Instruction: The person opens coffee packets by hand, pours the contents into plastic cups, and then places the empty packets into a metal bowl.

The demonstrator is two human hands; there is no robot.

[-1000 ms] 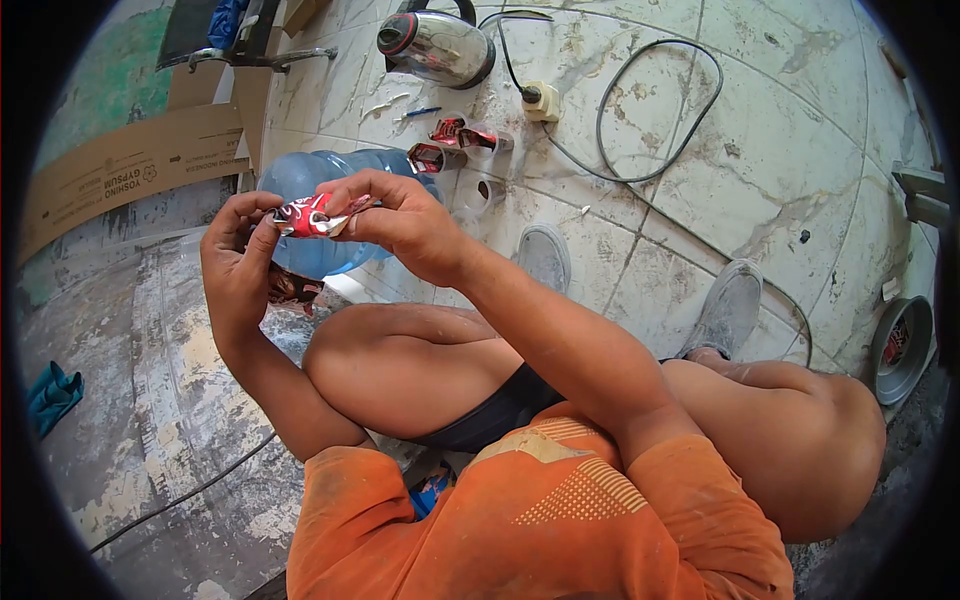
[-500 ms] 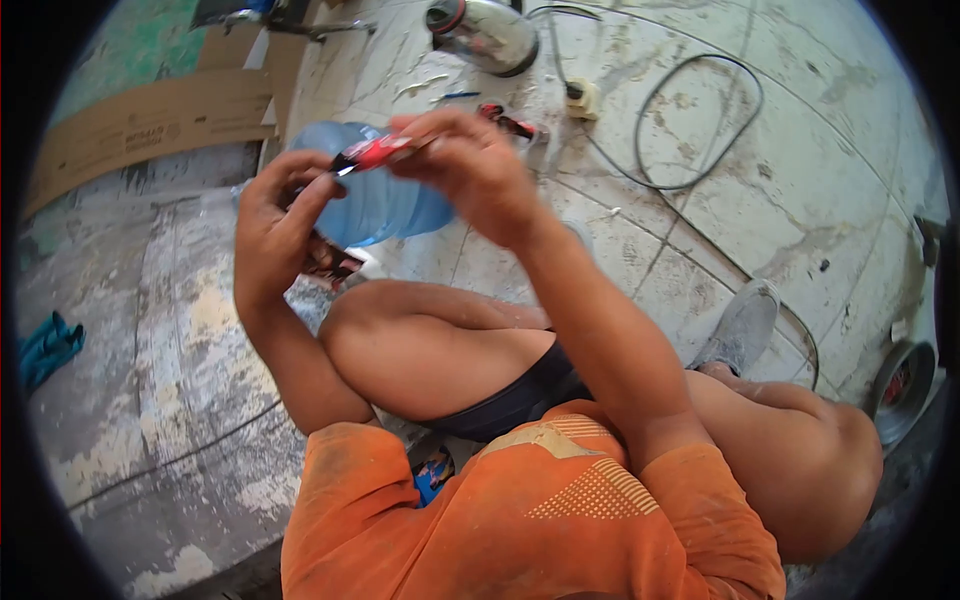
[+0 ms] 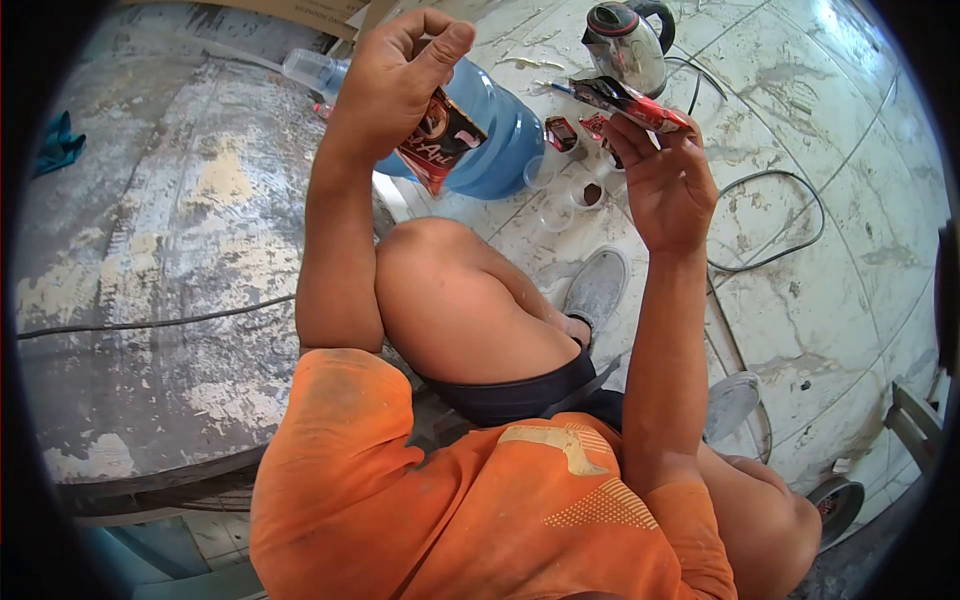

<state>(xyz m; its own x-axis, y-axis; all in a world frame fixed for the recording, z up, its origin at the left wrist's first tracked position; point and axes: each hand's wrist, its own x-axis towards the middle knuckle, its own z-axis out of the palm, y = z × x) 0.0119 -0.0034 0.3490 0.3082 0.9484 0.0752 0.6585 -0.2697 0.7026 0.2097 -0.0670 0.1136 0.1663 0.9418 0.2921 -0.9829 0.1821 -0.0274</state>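
My left hand [image 3: 385,100] is raised at upper centre, fingers closed, with a dark red-and-black printed sachet [image 3: 440,145] hanging below its palm. Its thumb and forefinger pinch together; whatever is between them is too small to make out. On the other side, my right hand [image 3: 672,185] grips a second red-and-black sachet [image 3: 630,103] in its fingertips, held nearly level. Below and between the hands, a clear plastic cup [image 3: 588,193] with brown powder in it stands on the floor. More clear cups [image 3: 556,214] are beside it.
A big blue water bottle [image 3: 495,140] lies on its side behind my left hand. An electric kettle [image 3: 628,55] stands at the back. Other sachets [image 3: 561,134] lie near the cups. A black cable [image 3: 820,215] loops over the tiles. Teal cloth [image 3: 60,145] lies far left.
My hands were together at one sachet; now they are apart, the right one moved off to the right with its sachet. The view has shifted, bringing the cups into sight.
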